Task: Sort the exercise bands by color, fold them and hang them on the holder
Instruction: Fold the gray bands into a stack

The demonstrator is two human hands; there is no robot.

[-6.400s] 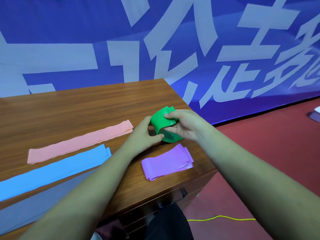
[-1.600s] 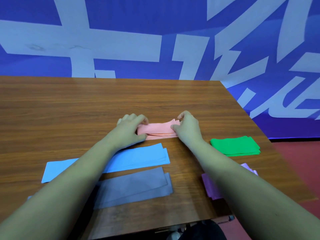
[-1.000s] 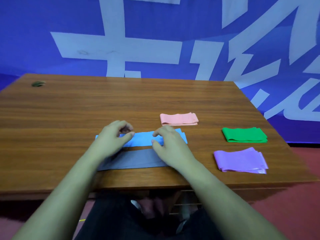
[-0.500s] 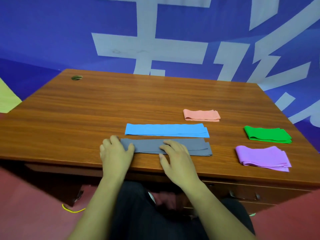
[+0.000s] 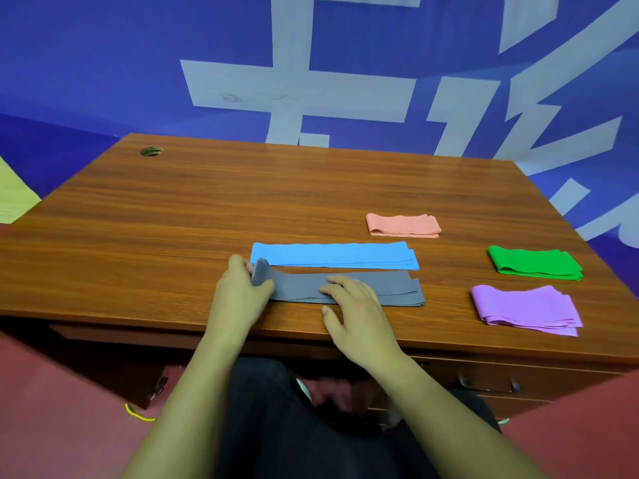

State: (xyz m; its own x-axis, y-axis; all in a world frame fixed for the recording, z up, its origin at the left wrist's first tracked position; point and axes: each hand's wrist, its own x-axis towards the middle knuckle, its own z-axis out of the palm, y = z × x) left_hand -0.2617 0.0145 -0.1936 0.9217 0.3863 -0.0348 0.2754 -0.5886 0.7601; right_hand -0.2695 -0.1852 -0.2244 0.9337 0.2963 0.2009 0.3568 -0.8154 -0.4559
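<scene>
A grey band point(image 5: 394, 288) lies folded lengthwise near the desk's front edge. My left hand point(image 5: 238, 295) pinches its left end and lifts it off the wood. My right hand point(image 5: 356, 309) presses flat on the middle of the grey band. Just behind it lies a long blue band point(image 5: 332, 254). A folded pink band point(image 5: 403, 225) sits further back. To the right lie a folded green band point(image 5: 534, 265) and a folded purple band point(image 5: 525, 309). No holder is in view.
The wooden desk point(image 5: 207, 216) has a cable hole point(image 5: 151, 151) at its back left corner and drawers under its right side. A blue banner with white characters stands behind it. Red floor surrounds the desk, with a yellow cord at the lower left.
My left hand has closed on the grey band's left end and raised it from the desk. My right hand stays pressed on the band's middle. The view shifted slightly.
</scene>
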